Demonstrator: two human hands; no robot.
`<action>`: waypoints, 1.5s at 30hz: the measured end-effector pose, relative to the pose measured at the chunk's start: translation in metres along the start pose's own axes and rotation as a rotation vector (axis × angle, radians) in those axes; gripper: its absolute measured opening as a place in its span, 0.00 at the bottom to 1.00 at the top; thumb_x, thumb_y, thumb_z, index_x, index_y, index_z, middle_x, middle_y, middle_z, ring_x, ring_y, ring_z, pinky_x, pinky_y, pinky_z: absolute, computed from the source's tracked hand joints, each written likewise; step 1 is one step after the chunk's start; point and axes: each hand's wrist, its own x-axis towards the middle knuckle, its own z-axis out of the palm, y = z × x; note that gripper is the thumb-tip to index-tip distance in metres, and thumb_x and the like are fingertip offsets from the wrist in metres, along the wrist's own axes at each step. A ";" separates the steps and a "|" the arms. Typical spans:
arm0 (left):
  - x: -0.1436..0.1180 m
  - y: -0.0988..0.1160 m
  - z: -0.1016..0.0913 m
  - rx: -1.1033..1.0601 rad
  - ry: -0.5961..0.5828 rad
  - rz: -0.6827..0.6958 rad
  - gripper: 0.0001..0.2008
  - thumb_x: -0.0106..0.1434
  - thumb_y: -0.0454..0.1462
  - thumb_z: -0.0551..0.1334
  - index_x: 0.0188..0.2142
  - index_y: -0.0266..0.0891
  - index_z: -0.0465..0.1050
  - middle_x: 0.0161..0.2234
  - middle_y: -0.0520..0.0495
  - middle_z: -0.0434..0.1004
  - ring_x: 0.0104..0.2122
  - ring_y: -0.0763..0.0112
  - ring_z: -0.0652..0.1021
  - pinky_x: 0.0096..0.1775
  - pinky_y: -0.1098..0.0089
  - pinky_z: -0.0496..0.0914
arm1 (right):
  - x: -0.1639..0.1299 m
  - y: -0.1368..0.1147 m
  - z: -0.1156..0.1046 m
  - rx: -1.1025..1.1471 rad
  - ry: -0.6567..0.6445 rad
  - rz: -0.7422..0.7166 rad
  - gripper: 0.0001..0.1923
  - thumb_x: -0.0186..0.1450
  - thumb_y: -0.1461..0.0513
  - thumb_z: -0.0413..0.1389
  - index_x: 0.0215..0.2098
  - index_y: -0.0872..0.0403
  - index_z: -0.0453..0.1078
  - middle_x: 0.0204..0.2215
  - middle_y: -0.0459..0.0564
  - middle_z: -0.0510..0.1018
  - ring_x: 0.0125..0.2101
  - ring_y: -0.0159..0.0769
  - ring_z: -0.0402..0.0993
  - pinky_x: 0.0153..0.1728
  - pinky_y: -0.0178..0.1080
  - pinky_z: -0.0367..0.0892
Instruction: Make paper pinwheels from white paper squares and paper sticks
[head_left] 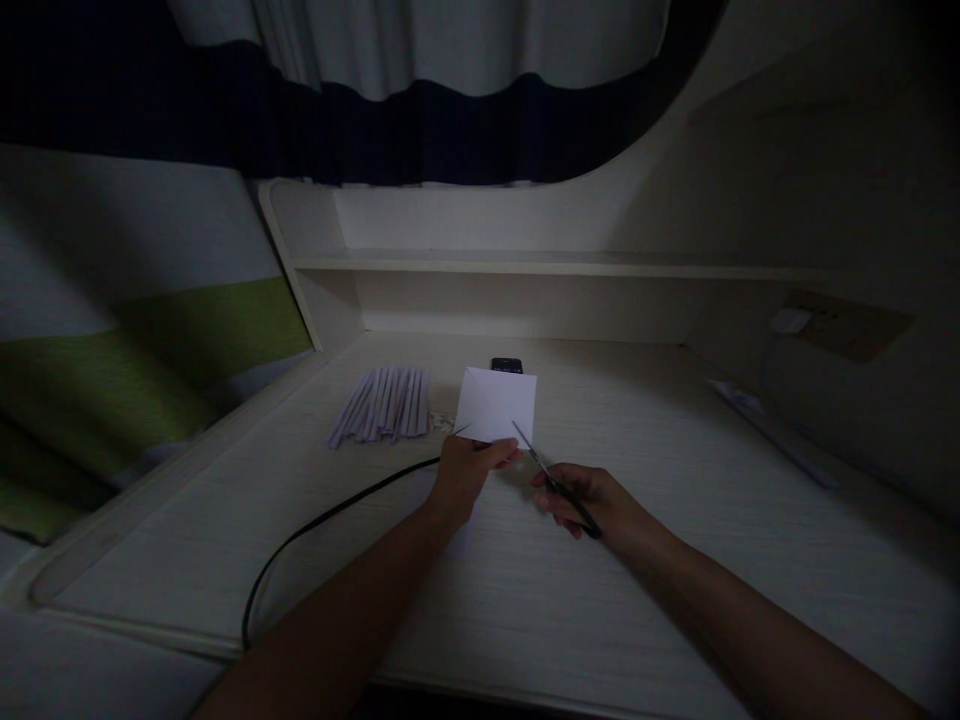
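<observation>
Fingers of the left hand (469, 470) pinch the white paper sheet (496, 405) upright over the desk (660, 560); the right hand (592, 500) grips small scissors (551, 480), blades at its lower edge. Cut strips (382, 403) already lie stacked just left; this sheet looks barely started.

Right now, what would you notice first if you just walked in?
The white paper stands out in the dim middle of the desk, pinched at its bottom edge by the left hand. Beside it, the right hand holds scissors pointing at the sheet. A row of paper strips lies to the left.
</observation>
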 end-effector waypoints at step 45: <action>0.007 -0.001 -0.007 -0.302 0.058 0.038 0.13 0.43 0.39 0.65 0.29 0.32 0.71 0.24 0.47 0.74 0.21 0.75 0.73 0.25 0.75 0.65 | 0.007 0.015 -0.003 0.022 -0.059 0.004 0.15 0.45 0.58 0.61 0.30 0.55 0.67 0.15 0.38 0.62 0.15 0.23 0.56 0.17 0.31 0.54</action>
